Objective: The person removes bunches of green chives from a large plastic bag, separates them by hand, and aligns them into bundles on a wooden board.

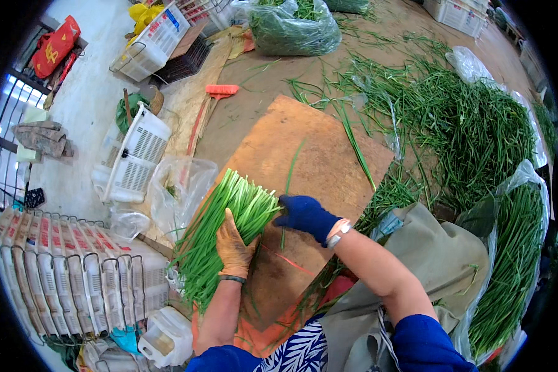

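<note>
My left hand (232, 245), in a dirty orange glove, is shut on a thick bunch of green chives (211, 229) whose pale ends point up and right. My right hand (304, 217), in a dark blue glove, is at the right side of those pale ends, thumb and fingers apart. Beneath lies a worn wooden board (316, 155) with loose green stalks (356, 152) on it and a thin red strip (291, 263) near my hands.
Loose greens (471, 130) heap at right, beside bagged greens (502, 266). Stacked white crates (74, 273), a jug (166, 338), a white basket (136, 155) and clear plastic (180, 192) are at left. An orange broom (222, 90) and a bagged bundle (291, 31) lie beyond the board.
</note>
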Demonstrator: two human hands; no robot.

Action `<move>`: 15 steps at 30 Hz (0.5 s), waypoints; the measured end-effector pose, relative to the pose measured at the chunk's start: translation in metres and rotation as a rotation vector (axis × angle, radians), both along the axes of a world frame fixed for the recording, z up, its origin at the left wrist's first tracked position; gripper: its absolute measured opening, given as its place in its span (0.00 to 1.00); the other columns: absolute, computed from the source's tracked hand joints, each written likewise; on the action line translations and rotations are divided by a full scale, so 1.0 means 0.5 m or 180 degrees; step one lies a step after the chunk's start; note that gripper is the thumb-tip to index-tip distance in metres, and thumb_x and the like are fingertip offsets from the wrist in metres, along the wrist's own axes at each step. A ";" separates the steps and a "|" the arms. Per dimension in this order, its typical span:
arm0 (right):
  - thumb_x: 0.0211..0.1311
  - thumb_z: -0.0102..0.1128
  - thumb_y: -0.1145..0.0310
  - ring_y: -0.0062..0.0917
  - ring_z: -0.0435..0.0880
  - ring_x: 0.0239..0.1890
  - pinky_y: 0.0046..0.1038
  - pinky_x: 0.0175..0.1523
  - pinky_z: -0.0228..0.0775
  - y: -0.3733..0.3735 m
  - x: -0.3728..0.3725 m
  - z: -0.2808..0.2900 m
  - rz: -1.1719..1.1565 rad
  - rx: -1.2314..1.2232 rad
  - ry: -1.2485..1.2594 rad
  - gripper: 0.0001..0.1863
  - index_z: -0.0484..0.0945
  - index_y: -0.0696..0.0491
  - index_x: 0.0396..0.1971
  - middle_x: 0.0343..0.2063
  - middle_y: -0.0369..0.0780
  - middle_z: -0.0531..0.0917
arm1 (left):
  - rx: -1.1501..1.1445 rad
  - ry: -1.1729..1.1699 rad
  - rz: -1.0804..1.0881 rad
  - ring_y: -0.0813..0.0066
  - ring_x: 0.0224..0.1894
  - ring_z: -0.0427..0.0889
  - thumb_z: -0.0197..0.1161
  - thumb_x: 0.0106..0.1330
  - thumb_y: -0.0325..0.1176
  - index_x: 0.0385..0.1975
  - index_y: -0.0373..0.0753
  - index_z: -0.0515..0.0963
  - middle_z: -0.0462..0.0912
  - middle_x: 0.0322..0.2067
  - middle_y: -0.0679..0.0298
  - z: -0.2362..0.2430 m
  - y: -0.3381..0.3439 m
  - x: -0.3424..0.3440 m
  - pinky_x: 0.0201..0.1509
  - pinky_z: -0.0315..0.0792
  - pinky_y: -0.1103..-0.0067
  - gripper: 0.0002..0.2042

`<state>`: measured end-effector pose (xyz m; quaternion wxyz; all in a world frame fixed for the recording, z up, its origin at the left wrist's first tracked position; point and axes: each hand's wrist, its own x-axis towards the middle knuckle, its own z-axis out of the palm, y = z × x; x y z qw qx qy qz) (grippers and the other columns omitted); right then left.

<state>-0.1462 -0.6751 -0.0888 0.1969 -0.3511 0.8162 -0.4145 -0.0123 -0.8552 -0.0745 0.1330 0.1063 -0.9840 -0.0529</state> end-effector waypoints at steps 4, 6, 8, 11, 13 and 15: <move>0.51 0.54 0.62 0.29 0.74 0.15 0.27 0.25 0.67 -0.015 0.010 0.029 -0.0383 -0.0680 -0.2331 0.13 0.77 0.57 0.25 0.18 0.45 0.77 | -0.0114 -0.0149 0.0241 0.51 0.52 0.63 0.74 0.35 0.40 0.62 0.36 0.42 0.64 0.51 0.50 0.014 0.010 0.003 0.56 0.60 0.67 0.54; 0.51 0.54 0.62 0.26 0.74 0.16 0.26 0.24 0.67 -0.014 0.001 0.004 -0.0393 -0.0967 -0.1704 0.13 0.77 0.57 0.25 0.17 0.44 0.77 | -0.0169 -0.0179 0.0253 0.50 0.52 0.63 0.74 0.36 0.40 0.62 0.35 0.43 0.64 0.52 0.50 0.014 0.003 0.006 0.56 0.60 0.67 0.54; 0.52 0.53 0.62 0.24 0.75 0.18 0.25 0.24 0.66 0.001 -0.011 0.014 -0.0703 -0.1177 -0.1933 0.12 0.77 0.57 0.25 0.17 0.42 0.76 | -0.0108 -0.0103 0.0186 0.51 0.52 0.63 0.73 0.36 0.41 0.62 0.35 0.43 0.64 0.52 0.50 0.015 -0.007 0.009 0.56 0.60 0.68 0.54; 0.57 0.49 0.64 0.23 0.74 0.20 0.26 0.26 0.67 0.067 -0.093 0.030 -0.1361 -0.2148 -0.1489 0.11 0.75 0.55 0.23 0.16 0.38 0.74 | -0.0016 -0.0132 0.0226 0.51 0.51 0.64 0.73 0.36 0.41 0.62 0.35 0.43 0.64 0.51 0.50 0.015 -0.016 0.007 0.56 0.60 0.68 0.54; 0.61 0.45 0.63 0.25 0.73 0.16 0.26 0.24 0.67 0.150 -0.167 0.008 -0.2058 -0.4300 -0.2298 0.13 0.73 0.56 0.26 0.14 0.37 0.72 | -0.0045 -0.0244 0.0293 0.51 0.50 0.65 0.73 0.36 0.41 0.62 0.35 0.43 0.65 0.51 0.50 0.018 -0.007 -0.005 0.55 0.61 0.68 0.54; 0.62 0.43 0.62 0.28 0.75 0.22 0.28 0.33 0.68 0.266 -0.201 0.047 -0.2328 -0.5984 -0.2227 0.13 0.74 0.54 0.29 0.18 0.40 0.76 | -0.0146 -0.0426 0.0302 0.51 0.49 0.66 0.73 0.37 0.41 0.62 0.35 0.42 0.65 0.50 0.50 0.019 0.002 -0.019 0.53 0.62 0.67 0.54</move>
